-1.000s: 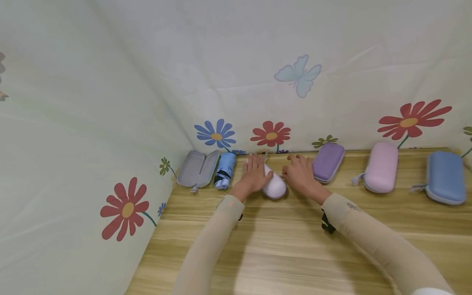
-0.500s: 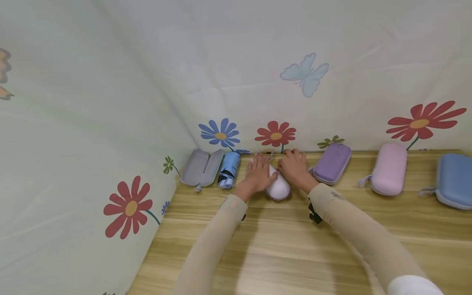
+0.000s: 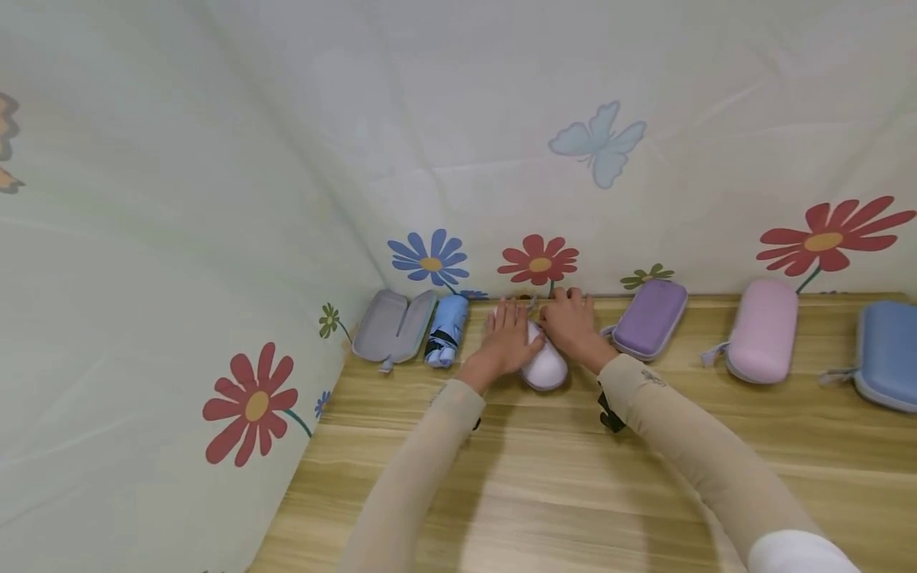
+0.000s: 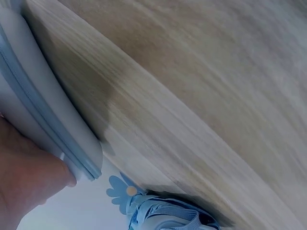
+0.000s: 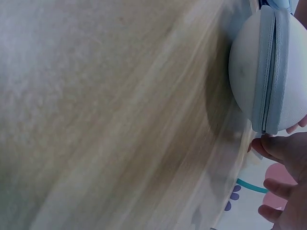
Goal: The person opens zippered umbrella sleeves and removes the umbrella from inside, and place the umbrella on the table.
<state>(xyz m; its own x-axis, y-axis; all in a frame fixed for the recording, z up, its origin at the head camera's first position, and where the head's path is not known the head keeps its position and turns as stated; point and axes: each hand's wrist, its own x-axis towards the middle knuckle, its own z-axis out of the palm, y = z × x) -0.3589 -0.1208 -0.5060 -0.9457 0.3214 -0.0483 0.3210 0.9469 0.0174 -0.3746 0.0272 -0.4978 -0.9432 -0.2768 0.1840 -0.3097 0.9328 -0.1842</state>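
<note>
A pale pinkish-white zip case lies slantwise near the back edge of the table. My left hand rests flat over its upper part, fingers straight and thumb spread towards the right side. At the case's far right side is my right hand. In the right wrist view its thumb and a finger pinch the zipper pull at the end of the zip; the other fingers stay loosely bent. The left wrist view shows the case's closed zip side beside the left fingers.
Left of the hands are a folded blue umbrella and an open grey case. To the right stand a purple case, a pink case and a blue case. A flowered cloth wall rises behind the table.
My right hand has moved left, from beside the purple case to the far end of the white case, and now pinches there. The left hand stays on the case. The view has shifted slightly.
</note>
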